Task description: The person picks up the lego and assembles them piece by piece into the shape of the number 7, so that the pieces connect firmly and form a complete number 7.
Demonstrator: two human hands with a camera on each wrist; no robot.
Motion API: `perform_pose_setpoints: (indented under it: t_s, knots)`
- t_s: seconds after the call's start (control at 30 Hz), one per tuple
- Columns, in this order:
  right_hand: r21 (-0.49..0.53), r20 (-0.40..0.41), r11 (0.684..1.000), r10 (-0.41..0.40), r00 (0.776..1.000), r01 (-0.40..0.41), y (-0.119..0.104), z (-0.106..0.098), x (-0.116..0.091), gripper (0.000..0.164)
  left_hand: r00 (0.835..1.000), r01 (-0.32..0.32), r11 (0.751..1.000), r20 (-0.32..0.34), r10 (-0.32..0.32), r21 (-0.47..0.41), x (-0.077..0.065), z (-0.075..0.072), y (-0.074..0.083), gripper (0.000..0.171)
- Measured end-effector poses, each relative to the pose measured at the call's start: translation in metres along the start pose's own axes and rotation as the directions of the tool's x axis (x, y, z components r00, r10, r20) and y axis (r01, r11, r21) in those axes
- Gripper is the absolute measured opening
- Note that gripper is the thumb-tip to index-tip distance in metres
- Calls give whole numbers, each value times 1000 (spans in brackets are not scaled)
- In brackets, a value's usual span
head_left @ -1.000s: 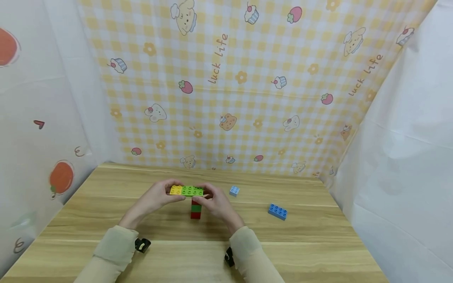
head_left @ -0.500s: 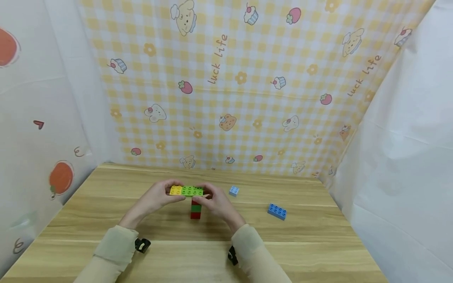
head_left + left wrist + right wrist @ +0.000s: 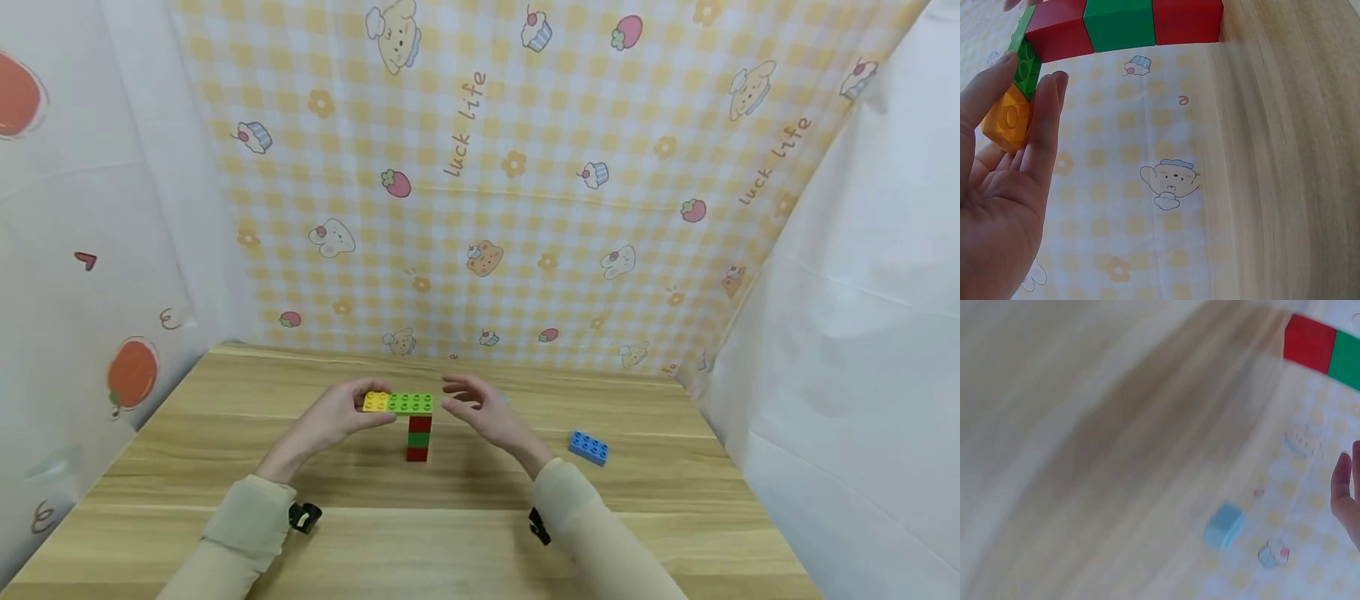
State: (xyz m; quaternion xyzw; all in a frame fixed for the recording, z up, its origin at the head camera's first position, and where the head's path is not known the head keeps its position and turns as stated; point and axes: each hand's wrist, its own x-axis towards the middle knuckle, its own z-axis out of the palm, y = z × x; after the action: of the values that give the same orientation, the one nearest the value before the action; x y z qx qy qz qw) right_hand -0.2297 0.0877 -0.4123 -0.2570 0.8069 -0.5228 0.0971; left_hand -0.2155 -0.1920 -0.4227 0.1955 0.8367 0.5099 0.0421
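Observation:
In the head view, a tower of a red block [image 3: 420, 423], a green block [image 3: 418, 439] and a lower red block [image 3: 417, 454] stands upright on the table. A lime-green brick [image 3: 410, 403] tops it and juts out to the left, with a yellow brick [image 3: 377, 402] at its left end. My left hand [image 3: 347, 411] pinches the yellow brick between thumb and fingers, which the left wrist view shows from below [image 3: 1009, 119]. Just right of the lime-green brick, my right hand [image 3: 487, 414] is held in the air, fingers parted and holding nothing.
A blue brick [image 3: 588, 447] lies on the wooden table [image 3: 645, 517] to the right. The light-blue brick [image 3: 1224, 526] is mostly hidden behind my right hand in the head view. A checked cloth [image 3: 480, 208] hangs along the table's back edge.
My right hand has let go of the lime-green brick and moved right, now covering most of the light-blue brick. My left hand keeps its grip on the yellow brick.

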Motion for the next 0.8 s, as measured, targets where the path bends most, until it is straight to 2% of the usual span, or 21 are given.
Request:
perform_pose_setpoints:
  t_s: [0.17, 0.23, 0.37, 0.53, 0.8]
  knots:
    - [-164, 21, 986, 23, 1000, -19, 1, -27, -11, 43, 1000, -10, 1000, 1, 10, 3, 0, -1, -1, 50]
    - [-206, 20, 978, 42, 999, -37, 13, -37, -13, 42, 1000, -5, 1000, -3, 5, 2, 0, 0, -1, 49]
    - [-226, 4, 971, 79, 997, -76, 26, -57, -25, 42, 1000, -10, 1000, -4, 10, 5, 1, 0, -2, 48]
    - [-248, -59, 962, 103, 993, -115, 50, -85, -39, 40, 1000, -23, 1000, 1, 23, -4, 0, 1, -1, 47]
    - [-337, -146, 920, 157, 977, -198, 70, -127, -68, 36, 1000, -4, 1000, -3, 4, 1, -1, 2, 1, 45]
